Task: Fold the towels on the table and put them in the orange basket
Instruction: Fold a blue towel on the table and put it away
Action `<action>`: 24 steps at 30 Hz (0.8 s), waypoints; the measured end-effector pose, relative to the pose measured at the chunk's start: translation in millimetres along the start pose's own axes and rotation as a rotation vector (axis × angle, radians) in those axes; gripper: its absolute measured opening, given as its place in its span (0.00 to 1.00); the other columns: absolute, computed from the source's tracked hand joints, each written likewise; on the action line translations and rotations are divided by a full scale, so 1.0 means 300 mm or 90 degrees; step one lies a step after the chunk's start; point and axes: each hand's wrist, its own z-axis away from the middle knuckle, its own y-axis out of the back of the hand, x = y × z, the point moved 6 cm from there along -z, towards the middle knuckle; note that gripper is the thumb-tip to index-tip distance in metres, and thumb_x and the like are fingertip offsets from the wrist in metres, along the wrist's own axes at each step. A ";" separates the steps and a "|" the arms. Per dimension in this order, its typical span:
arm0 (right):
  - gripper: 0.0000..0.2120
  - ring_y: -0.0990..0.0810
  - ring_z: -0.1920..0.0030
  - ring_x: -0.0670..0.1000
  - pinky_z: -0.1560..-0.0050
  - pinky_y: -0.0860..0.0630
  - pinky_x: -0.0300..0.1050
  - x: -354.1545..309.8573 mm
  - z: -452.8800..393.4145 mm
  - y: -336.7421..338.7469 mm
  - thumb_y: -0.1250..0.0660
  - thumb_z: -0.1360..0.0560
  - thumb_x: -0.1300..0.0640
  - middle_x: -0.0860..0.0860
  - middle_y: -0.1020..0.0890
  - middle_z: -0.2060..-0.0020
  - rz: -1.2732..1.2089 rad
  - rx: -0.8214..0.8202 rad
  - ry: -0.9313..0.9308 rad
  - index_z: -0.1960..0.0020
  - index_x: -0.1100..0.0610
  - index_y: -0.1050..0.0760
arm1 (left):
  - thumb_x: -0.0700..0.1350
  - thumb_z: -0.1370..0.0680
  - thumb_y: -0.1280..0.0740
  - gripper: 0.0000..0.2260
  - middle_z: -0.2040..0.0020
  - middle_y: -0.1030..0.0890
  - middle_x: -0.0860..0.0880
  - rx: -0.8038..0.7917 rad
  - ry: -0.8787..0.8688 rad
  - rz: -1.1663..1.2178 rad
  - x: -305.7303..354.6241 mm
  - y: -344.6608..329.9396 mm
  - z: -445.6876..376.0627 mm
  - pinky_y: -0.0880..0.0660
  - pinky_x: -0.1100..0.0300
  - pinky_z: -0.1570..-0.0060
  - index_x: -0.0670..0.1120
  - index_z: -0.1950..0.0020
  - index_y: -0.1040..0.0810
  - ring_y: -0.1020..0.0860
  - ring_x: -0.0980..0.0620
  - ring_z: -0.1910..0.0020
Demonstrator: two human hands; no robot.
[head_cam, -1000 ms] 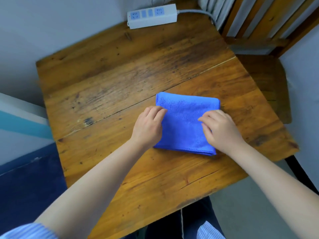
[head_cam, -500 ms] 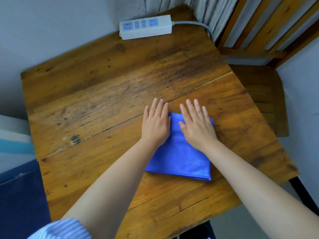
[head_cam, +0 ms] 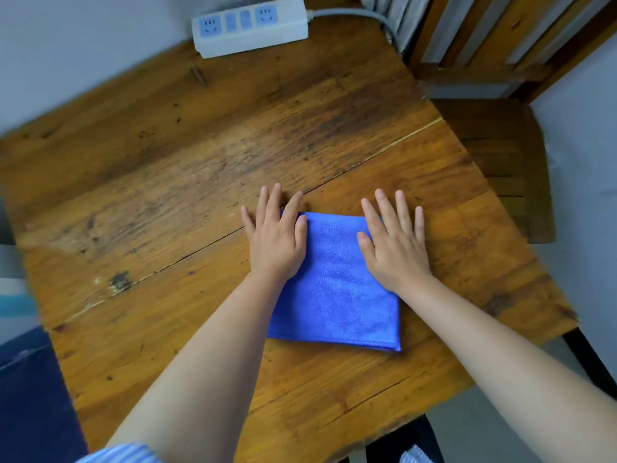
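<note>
Head view — both flat hands (head_cam: 337, 245) press towel (head_cam: 337, 295).

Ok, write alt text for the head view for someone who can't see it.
Two hands, left hand and right hand, press flat with straight fingers on a folded blue towel lying on a worn wooden table. A white power strip sits at the table's far edge; a wooden chair stands beyond the right side.

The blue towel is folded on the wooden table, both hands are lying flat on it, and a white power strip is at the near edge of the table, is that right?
Not quite: the head view shows the white power strip at the far edge of the wooden table, by the wall. The rest holds: the blue towel lies folded, with the left hand and right hand flat on it.
</note>
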 end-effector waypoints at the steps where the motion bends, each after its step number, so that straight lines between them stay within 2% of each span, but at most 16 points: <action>1: 0.29 0.57 0.25 0.56 0.28 0.61 0.57 -0.001 -0.007 -0.001 0.58 0.25 0.44 0.52 0.50 0.24 -0.004 -0.001 0.006 0.25 0.51 0.50 | 0.47 0.19 0.48 0.19 0.24 0.43 0.46 0.004 0.011 0.011 -0.004 0.001 -0.003 0.61 0.43 0.29 0.50 0.28 0.36 0.51 0.47 0.24; 5: 0.27 0.56 0.25 0.55 0.27 0.61 0.56 0.003 -0.010 -0.009 0.54 0.21 0.46 0.52 0.50 0.24 0.014 -0.023 -0.006 0.25 0.53 0.53 | 0.47 0.19 0.49 0.20 0.24 0.46 0.46 0.005 0.080 0.023 -0.029 0.006 0.001 0.63 0.44 0.29 0.50 0.26 0.41 0.54 0.49 0.24; 8: 0.28 0.55 0.24 0.53 0.27 0.58 0.56 0.010 -0.021 0.004 0.54 0.21 0.45 0.51 0.52 0.24 0.054 -0.065 -0.001 0.25 0.54 0.54 | 0.49 0.19 0.50 0.22 0.23 0.49 0.46 -0.003 0.090 -0.013 -0.027 0.018 0.010 0.63 0.44 0.29 0.50 0.25 0.45 0.56 0.49 0.24; 11: 0.26 0.52 0.25 0.53 0.27 0.51 0.55 0.018 -0.034 0.038 0.52 0.21 0.46 0.52 0.49 0.24 0.067 -0.126 0.022 0.26 0.56 0.47 | 0.52 0.19 0.50 0.25 0.23 0.55 0.45 -0.050 0.122 -0.056 -0.046 0.022 0.085 0.61 0.43 0.29 0.48 0.24 0.52 0.58 0.47 0.24; 13: 0.23 0.46 0.26 0.55 0.28 0.46 0.53 0.010 -0.048 0.084 0.50 0.21 0.48 0.55 0.43 0.26 0.083 -0.142 0.047 0.29 0.58 0.40 | 0.54 0.20 0.50 0.28 0.23 0.57 0.45 -0.096 0.143 -0.098 -0.063 0.016 0.173 0.59 0.43 0.28 0.46 0.24 0.55 0.58 0.47 0.24; 15: 0.20 0.37 0.31 0.57 0.32 0.40 0.52 -0.049 -0.069 0.130 0.46 0.22 0.51 0.57 0.33 0.32 0.092 -0.134 0.119 0.34 0.60 0.33 | 0.54 0.20 0.50 0.28 0.23 0.54 0.46 -0.111 0.204 -0.126 -0.088 0.023 0.283 0.55 0.44 0.28 0.44 0.24 0.55 0.54 0.48 0.24; 17: 0.17 0.32 0.36 0.58 0.38 0.34 0.51 -0.125 -0.089 0.155 0.44 0.23 0.53 0.58 0.27 0.37 0.084 -0.141 0.198 0.38 0.62 0.31 | 0.54 0.20 0.50 0.27 0.24 0.48 0.46 -0.102 0.251 -0.146 -0.089 0.021 0.369 0.50 0.47 0.29 0.43 0.24 0.52 0.48 0.48 0.25; 21: 0.18 0.30 0.38 0.59 0.42 0.31 0.52 -0.311 -0.104 0.136 0.42 0.24 0.55 0.58 0.27 0.39 0.072 -0.193 0.329 0.36 0.60 0.33 | 0.52 0.19 0.51 0.26 0.29 0.37 0.46 -0.094 0.331 -0.157 -0.050 -0.008 0.469 0.38 0.54 0.37 0.42 0.25 0.50 0.36 0.47 0.33; 24: 0.24 0.30 0.39 0.59 0.45 0.29 0.50 -0.405 -0.124 0.091 0.39 0.26 0.57 0.58 0.28 0.39 0.084 -0.267 0.341 0.31 0.55 0.39 | 0.49 0.20 0.48 0.25 0.33 0.34 0.44 -0.094 0.385 -0.103 -0.031 -0.021 0.475 0.35 0.53 0.41 0.41 0.25 0.49 0.34 0.44 0.36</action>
